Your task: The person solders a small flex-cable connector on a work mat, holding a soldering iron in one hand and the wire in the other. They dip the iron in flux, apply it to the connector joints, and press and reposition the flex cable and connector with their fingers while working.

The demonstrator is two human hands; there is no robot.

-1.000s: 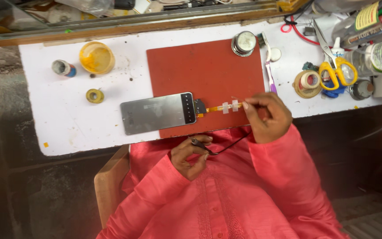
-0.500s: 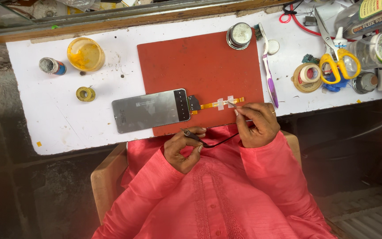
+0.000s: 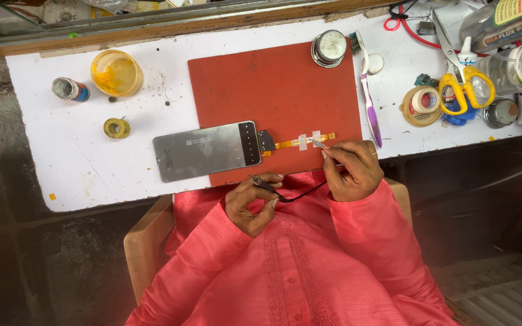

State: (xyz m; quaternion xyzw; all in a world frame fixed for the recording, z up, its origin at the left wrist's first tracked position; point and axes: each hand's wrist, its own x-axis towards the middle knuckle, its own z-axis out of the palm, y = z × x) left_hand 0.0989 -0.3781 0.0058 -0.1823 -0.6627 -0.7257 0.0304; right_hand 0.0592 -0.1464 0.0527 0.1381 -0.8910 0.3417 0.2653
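Pinching a thin probe (image 3: 318,143) in our right hand (image 3: 350,170), we touch its tip to the orange flex cable (image 3: 300,143) on the red mat (image 3: 276,90); our left hand (image 3: 253,202) grips 1 black-wired probe (image 3: 264,185) beside the phone panel (image 3: 206,150).

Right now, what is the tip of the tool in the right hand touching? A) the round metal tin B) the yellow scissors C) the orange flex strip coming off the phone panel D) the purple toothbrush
C: the right hand holds the thin tool's tip against the orange flex strip on the red mat, beside the taped spots.
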